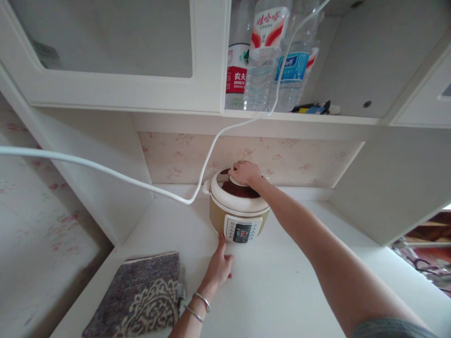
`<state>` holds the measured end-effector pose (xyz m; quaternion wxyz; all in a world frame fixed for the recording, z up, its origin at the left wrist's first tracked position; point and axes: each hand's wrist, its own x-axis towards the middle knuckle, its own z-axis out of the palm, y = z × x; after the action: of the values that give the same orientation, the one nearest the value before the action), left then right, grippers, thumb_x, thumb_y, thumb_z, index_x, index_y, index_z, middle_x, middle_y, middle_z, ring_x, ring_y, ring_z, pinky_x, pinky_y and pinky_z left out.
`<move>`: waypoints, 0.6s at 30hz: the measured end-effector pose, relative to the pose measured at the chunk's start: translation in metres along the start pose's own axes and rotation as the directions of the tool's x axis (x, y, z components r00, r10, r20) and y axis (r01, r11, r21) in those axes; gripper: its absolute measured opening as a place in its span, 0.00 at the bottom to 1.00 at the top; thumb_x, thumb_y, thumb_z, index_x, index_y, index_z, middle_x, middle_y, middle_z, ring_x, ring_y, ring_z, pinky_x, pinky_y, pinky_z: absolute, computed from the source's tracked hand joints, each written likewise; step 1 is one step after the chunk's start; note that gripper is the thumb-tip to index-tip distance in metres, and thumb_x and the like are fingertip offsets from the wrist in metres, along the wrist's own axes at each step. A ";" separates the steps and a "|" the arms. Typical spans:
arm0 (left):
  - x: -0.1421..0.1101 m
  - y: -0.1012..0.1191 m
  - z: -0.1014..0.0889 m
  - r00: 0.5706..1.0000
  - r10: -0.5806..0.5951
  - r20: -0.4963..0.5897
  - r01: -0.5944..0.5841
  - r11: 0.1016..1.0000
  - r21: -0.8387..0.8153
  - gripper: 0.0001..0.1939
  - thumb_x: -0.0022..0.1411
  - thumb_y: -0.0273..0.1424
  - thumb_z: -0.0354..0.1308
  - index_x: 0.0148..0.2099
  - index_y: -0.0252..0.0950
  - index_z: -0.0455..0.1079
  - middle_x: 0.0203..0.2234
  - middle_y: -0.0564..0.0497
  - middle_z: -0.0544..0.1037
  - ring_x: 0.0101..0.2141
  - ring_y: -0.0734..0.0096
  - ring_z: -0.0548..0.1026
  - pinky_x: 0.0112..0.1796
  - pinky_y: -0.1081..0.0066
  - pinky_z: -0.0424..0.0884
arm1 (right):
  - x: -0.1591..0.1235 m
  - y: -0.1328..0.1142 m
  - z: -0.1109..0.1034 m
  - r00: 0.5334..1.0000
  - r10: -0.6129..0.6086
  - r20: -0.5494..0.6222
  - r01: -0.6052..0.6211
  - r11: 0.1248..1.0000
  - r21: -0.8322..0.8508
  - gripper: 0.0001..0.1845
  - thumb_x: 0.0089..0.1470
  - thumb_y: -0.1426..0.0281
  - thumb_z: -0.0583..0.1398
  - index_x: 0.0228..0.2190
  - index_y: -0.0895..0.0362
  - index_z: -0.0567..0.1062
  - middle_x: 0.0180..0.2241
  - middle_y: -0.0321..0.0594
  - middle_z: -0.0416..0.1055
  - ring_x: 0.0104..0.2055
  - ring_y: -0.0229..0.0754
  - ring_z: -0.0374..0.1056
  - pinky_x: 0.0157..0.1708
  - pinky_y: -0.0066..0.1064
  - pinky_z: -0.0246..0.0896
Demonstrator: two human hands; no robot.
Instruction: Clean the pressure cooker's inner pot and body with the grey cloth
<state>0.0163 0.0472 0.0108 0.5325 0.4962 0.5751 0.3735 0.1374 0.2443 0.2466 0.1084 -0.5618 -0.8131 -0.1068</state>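
A small yellow-and-white electric cooker (237,215) stands at the back of a white countertop (282,291). Its lid is dark red with a white knob. My right hand (244,172) is closed over that knob on top of the lid. My left hand (219,265), with bracelets on the wrist, rests on the counter in front of the cooker, fingers stretched out, one fingertip touching the base beside the control panel (242,231).
A white cable (105,170) runs from the left to the cooker and up past the shelf. A patterned grey cloth (141,295) lies at the counter's front left. Several plastic water bottles (268,61) stand on the shelf above, next to a cabinet door (116,89).
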 end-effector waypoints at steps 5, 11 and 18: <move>0.000 0.005 0.002 0.999 -0.046 0.005 0.046 0.999 0.024 0.46 0.59 0.32 0.56 0.71 0.41 0.31 0.52 0.41 0.73 0.27 0.73 0.73 0.24 0.77 0.69 | 0.000 0.002 -0.001 0.999 -0.035 -0.021 0.035 0.999 0.007 0.26 0.60 0.56 0.46 0.42 0.57 0.77 0.47 0.51 0.72 0.50 0.54 0.66 0.47 0.40 0.59; -0.002 0.005 0.004 0.999 -0.043 0.005 0.043 0.999 0.015 0.44 0.61 0.32 0.55 0.71 0.41 0.31 0.46 0.43 0.76 0.23 0.79 0.69 0.25 0.79 0.68 | 0.003 -0.005 -0.001 1.000 -0.004 0.026 0.004 1.000 -0.009 0.28 0.61 0.58 0.44 0.48 0.60 0.74 0.50 0.56 0.70 0.51 0.56 0.65 0.49 0.44 0.59; -0.003 0.003 0.005 0.999 -0.053 -0.002 0.053 0.999 0.009 0.45 0.61 0.32 0.55 0.71 0.42 0.30 0.42 0.46 0.77 0.20 0.81 0.67 0.26 0.79 0.68 | 0.009 -0.011 0.001 0.992 0.055 0.110 -0.057 0.998 0.019 0.30 0.63 0.58 0.41 0.51 0.61 0.72 0.52 0.62 0.66 0.54 0.61 0.63 0.50 0.52 0.57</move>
<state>0.0213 0.0443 0.0139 0.5397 0.4827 0.5901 0.3570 0.1238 0.2484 0.2475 0.0726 -0.5882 -0.8029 -0.0639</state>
